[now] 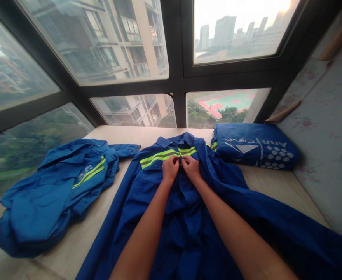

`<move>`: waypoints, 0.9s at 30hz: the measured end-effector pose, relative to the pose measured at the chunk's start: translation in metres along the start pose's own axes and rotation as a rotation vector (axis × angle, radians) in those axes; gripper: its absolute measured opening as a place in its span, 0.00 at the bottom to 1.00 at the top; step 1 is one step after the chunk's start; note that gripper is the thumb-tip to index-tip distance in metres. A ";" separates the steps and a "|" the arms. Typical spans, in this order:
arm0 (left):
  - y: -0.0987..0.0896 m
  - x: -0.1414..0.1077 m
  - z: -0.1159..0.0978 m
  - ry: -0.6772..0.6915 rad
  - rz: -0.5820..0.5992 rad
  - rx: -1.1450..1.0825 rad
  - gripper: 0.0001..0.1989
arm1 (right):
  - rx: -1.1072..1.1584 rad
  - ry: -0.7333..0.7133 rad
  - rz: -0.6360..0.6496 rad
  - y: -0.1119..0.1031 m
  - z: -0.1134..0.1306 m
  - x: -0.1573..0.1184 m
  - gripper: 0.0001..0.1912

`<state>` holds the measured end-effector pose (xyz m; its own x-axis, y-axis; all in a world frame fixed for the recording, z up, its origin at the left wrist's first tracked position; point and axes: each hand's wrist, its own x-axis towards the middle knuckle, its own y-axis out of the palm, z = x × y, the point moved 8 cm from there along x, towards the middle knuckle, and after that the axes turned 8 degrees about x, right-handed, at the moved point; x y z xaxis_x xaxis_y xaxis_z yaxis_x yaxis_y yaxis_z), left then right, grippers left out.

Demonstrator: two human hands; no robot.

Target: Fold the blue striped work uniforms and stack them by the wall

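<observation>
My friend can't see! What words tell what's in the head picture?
A left hand and right hand pinch the front of a blue jacket laid on a ledge by windows. Another jacket lies left of it, a folded bundle right.

Whatever the hands (171,168) pinch on the jacket (185,200) seems too small to tell.

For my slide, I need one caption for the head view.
Left hand and right hand at the front of a blue jacket on a windowsill, between another blue garment and a folded bundle.
</observation>
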<state>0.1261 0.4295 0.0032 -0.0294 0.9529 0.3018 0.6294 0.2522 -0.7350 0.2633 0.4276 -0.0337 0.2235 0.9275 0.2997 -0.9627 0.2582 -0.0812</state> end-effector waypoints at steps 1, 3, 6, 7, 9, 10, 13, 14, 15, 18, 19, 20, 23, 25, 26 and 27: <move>0.001 0.001 0.000 0.007 0.016 -0.021 0.06 | -0.009 0.008 0.000 0.000 -0.001 0.000 0.11; 0.002 0.002 0.001 0.020 0.044 -0.059 0.06 | -0.033 0.019 0.000 0.001 -0.002 0.000 0.08; 0.003 0.004 0.003 0.017 0.061 -0.099 0.06 | -0.069 0.026 0.015 0.001 -0.001 0.000 0.06; 0.003 0.004 0.004 0.010 0.063 -0.108 0.05 | -0.080 0.026 0.023 0.002 -0.001 -0.001 0.06; 0.004 0.005 0.005 -0.017 0.063 -0.125 0.04 | -0.102 0.025 0.040 0.003 0.000 -0.001 0.06; 0.004 0.005 0.007 -0.037 0.062 -0.134 0.05 | -0.114 0.023 0.048 0.004 0.000 -0.002 0.06; 0.008 0.004 0.011 -0.098 0.057 -0.161 0.06 | -0.147 0.018 0.062 0.007 0.000 -0.003 0.05; 0.009 0.004 0.013 -0.112 0.056 -0.169 0.05 | -0.154 0.016 0.064 0.008 0.000 -0.003 0.05; 0.010 0.004 0.014 -0.123 0.053 -0.175 0.04 | -0.158 0.013 0.067 0.008 0.000 -0.004 0.05; 0.013 0.005 0.019 -0.147 0.035 -0.185 0.05 | -0.157 0.003 0.065 0.009 0.001 -0.004 0.05; 0.013 0.006 0.021 -0.153 0.028 -0.188 0.05 | -0.155 0.001 0.057 0.008 0.001 -0.004 0.05; 0.014 0.006 0.022 -0.158 0.023 -0.192 0.05 | -0.154 -0.001 0.045 0.007 0.002 -0.004 0.06; 0.015 0.008 0.025 -0.163 0.013 -0.204 0.05 | -0.150 -0.005 0.002 0.003 0.003 -0.003 0.08; 0.014 0.008 0.025 -0.157 0.013 -0.214 0.05 | -0.144 -0.012 -0.010 0.001 0.004 -0.003 0.10; 0.014 0.008 0.025 -0.151 0.014 -0.220 0.05 | -0.141 -0.016 -0.012 0.001 0.004 -0.002 0.11; 0.013 0.008 0.024 -0.142 0.016 -0.227 0.05 | -0.138 -0.019 -0.015 0.001 0.004 -0.002 0.11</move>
<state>0.1156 0.4445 -0.0189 -0.1164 0.9747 0.1909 0.7881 0.2077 -0.5794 0.2613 0.4245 -0.0307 0.2334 0.9184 0.3195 -0.9288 0.3078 -0.2065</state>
